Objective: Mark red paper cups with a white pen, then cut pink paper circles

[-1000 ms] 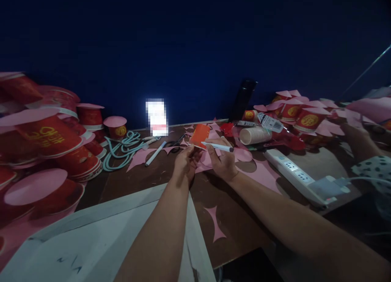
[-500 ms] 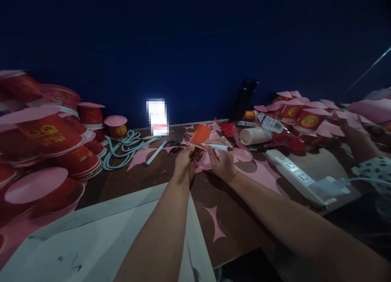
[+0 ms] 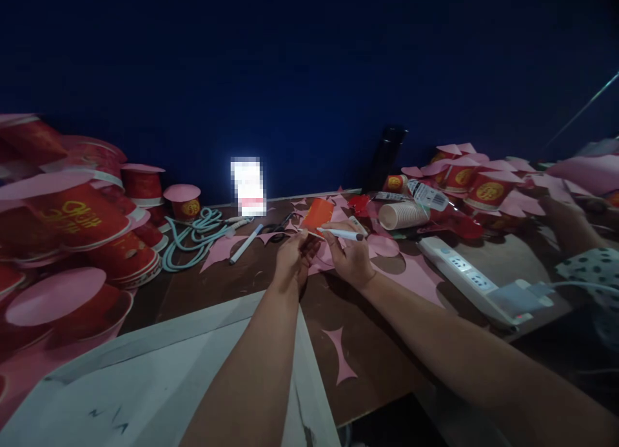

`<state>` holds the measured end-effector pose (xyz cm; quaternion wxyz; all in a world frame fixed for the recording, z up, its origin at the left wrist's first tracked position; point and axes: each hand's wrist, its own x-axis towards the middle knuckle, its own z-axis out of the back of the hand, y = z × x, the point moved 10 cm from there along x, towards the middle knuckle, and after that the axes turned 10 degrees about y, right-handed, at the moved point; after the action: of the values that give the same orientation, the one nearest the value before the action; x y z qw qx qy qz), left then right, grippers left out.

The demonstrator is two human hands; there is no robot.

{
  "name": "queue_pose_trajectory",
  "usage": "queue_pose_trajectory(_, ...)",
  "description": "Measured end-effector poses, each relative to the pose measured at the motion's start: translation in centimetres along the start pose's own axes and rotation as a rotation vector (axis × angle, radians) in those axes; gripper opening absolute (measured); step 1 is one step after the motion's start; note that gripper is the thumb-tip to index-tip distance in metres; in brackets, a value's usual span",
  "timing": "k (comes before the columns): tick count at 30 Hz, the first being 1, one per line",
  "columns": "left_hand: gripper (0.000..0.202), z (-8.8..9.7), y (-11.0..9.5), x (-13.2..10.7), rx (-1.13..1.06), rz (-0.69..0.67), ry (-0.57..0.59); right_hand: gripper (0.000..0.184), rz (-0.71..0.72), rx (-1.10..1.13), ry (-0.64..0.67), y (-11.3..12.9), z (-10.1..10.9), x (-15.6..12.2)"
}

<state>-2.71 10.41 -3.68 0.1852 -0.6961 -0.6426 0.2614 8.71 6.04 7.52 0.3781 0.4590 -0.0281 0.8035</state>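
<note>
The fingers of the left hand (image 3: 292,257) pinch the near edge of a tilted orange cup (image 3: 318,213), amid pink paper (image 3: 420,278) at the tabletop's (image 3: 372,363) middle. The right hand's (image 3: 354,261) fingers grip a white pen (image 3: 344,233), tip close to that edge.

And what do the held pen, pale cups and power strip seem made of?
Pen: probably plastic, smooth, from its even, straight barrel. Pale cups: likely paper, matte, from their dull rims. Power strip: apparently plastic, smooth, from its crisp edges.
</note>
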Motion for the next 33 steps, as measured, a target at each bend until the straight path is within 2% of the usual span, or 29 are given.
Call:
queue_pose_trajectory(4, 0.003, -0.1, 0.0, 0.1, 0.003, -0.005, 0.01, 0.014, -0.002, 0.002, 0.006, -0.1, 0.0, 0.0)
queue_pose_trajectory(11, 0.005, 0.2, 0.1, 0.3, 0.007, 0.002, 0.011, 0.014, -0.033, 0.056, -0.072, -0.6, 1.1, 0.0)
queue_pose_trajectory(23, 0.004, 0.2, 0.0, 0.2, 0.012, 0.002, -0.009, 0.013, 0.021, 0.021, 0.02, 0.2, 0.0, -0.1)
queue_pose_trajectory(33, 0.005, 0.2, 0.0, -0.1, 0.026, 0.007, -0.03, 0.012, 0.007, -0.034, 0.016, 0.0, -0.1, -0.1)
